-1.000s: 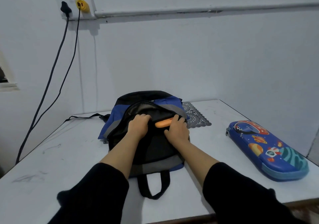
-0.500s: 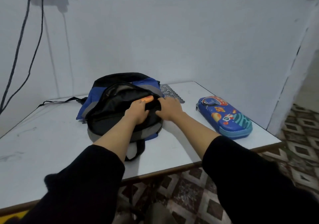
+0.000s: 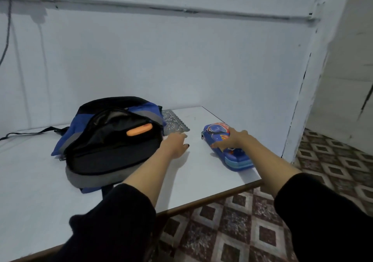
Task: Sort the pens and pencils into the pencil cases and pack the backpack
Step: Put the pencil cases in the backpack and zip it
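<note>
Blue pencil case under right hand, fingers spread on it, left hand fingers loose beside backpack.

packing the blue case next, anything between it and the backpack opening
Only the left hand, over the table between the blue pencil case and the backpack. An orange item pokes out of the open pocket.

Backpack: black, blue panels, grey bands; oblong item in its opening: orange; pencil case: blue, red-orange cartoon print, pale-blue edge stripe; counter: white; mat: grey lace pattern; floor: brown-cream diamond tiles; sleeves: black
</note>
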